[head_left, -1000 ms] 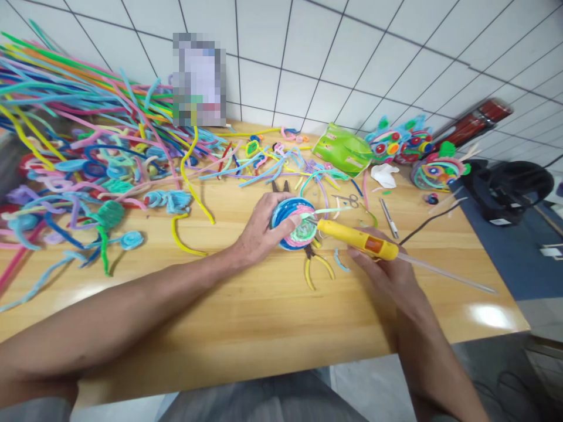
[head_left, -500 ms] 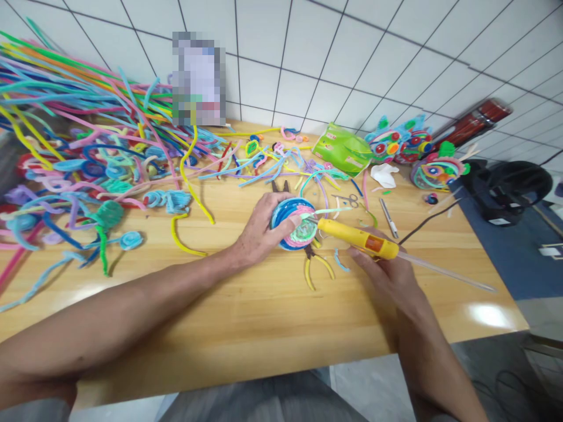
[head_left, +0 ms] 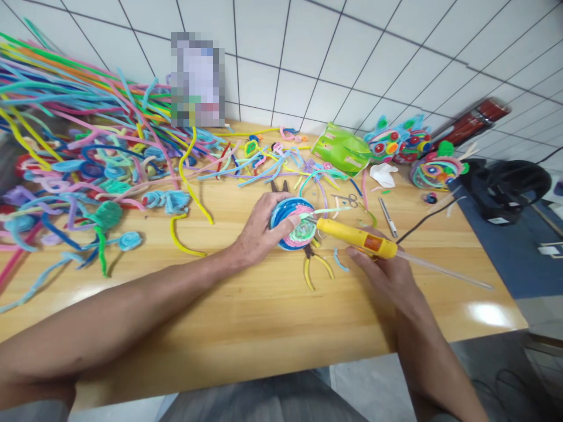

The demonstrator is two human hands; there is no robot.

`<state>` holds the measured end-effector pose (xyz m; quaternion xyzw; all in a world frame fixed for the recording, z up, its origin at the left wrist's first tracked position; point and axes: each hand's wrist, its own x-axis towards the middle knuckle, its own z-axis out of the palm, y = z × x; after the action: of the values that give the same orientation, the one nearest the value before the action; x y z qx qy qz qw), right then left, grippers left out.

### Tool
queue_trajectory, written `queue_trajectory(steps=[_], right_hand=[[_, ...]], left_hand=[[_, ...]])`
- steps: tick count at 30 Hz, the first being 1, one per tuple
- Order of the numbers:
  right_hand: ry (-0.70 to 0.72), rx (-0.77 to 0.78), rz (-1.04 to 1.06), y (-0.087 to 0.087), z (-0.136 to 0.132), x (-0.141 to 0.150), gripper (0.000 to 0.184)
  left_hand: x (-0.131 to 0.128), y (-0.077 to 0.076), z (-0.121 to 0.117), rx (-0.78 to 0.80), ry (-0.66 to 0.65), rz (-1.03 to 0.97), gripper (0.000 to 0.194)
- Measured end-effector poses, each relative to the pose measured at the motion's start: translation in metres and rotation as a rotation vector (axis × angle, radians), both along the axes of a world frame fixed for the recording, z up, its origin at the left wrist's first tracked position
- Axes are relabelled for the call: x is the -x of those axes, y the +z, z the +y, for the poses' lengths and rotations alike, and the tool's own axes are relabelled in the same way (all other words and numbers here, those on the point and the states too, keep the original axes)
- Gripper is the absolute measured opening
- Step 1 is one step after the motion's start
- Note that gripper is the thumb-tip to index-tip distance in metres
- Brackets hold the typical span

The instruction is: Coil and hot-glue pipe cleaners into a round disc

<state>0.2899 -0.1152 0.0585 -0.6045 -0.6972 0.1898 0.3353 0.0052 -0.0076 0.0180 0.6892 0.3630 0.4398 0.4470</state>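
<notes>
My left hand (head_left: 264,221) is closed round a round coil of pipe cleaners (head_left: 285,225), blue at the rim, then pink, with pale green in the middle. Its thumb lies across the coil's face. In my right hand (head_left: 382,266) is a yellow hot glue gun (head_left: 352,234), with a clear glue stick (head_left: 444,269) sticking out of its back. The gun's nozzle is at the pale green middle; whether it touches cannot be made out. A pale green pipe cleaner end (head_left: 336,210) juts rightward from the coil. Yellow-handled pliers (head_left: 317,266) lie partly under the coil.
Loose pipe cleaners (head_left: 88,99) and coiled pieces heap at the left. Behind my hands are a green packet (head_left: 341,149), small scissors (head_left: 349,200) and a white pen-like tool (head_left: 387,217). Decorated pipe-cleaner pieces (head_left: 437,170), a red flask (head_left: 475,123) and a black object (head_left: 505,187) stand right.
Almost nothing differs. Both hands, the coil and the glue gun keep their places, with only a very slight shift of the whole view.
</notes>
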Motion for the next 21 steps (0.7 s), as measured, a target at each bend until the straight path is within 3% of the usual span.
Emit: queue_trajectory(steps=[15, 21], right_hand=[[0.001, -0.007, -0.011, 0.002, 0.0, -0.001, 0.023], [0.044, 0.027, -0.008, 0.014, 0.003, -0.003, 0.028]], left_hand=[[-0.001, 0.0, 0.0, -0.009, -0.001, -0.007, 0.044], [0.0, 0.0, 0.0, -0.008, -0.002, -0.005, 0.046]])
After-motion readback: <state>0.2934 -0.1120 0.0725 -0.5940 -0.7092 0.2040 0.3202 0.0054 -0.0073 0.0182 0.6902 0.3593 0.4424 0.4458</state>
